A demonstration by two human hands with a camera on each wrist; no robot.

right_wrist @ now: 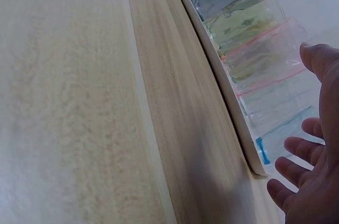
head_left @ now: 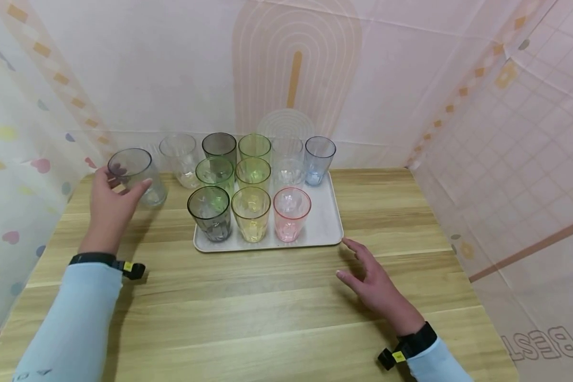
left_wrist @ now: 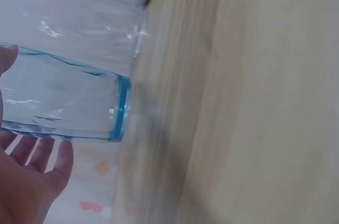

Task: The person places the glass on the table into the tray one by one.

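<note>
We have the clear tumbler point(head_left: 136, 172) grasped in our left hand point(head_left: 109, 204), off the tray's point(head_left: 326, 225) left side above the surface point(head_left: 267, 297). Our right hand point(head_left: 370, 284) is released, fingers spread near the tray's corner. We judge it mid-transfer; next it needs a free spot among the tumblers.

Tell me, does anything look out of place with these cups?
Two cups sit off the tray: a clear cup on the table, and a tilted bluish cup gripped by the left hand. Nothing looks spilled or broken.
</note>
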